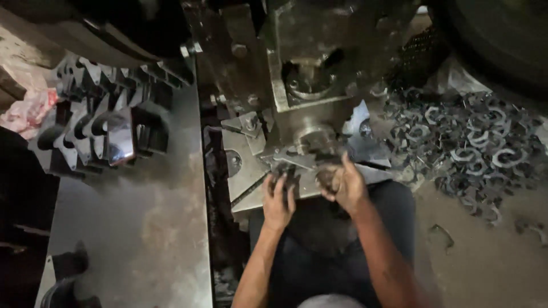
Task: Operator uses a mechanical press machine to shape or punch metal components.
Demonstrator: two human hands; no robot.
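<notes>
Left hand (pixel 278 199) is at the near edge of the press bed (pixel 251 171), fingers curled loosely over a small dark metal piece (pixel 283 169). It looks like a light pinch, not a full fist, though the view is too dark to tell how firm the hold is. Right hand (pixel 344 185) sits just beside it, fingers bent round a second dark blank (pixel 327 178), thumb up, hand about half closed. Both hands are close together right under the ram block (pixel 311 68) of the press, which stands above the bed's middle.

The bed is a tilted grey plate with bolted guide pieces; both held pieces rest on or just over its near edge. Beyond the bed's right edge lies a heap of stamped ring-shaped scrap (pixel 468 142) on the floor. Left of the press, a steel worktop (pixel 142 228) carries rows of cut metal brackets (pixel 108 114) along its far edge, with a shiny one near the middle of the row. A pink rag (pixel 28 111) lies past the worktop's far left corner.
</notes>
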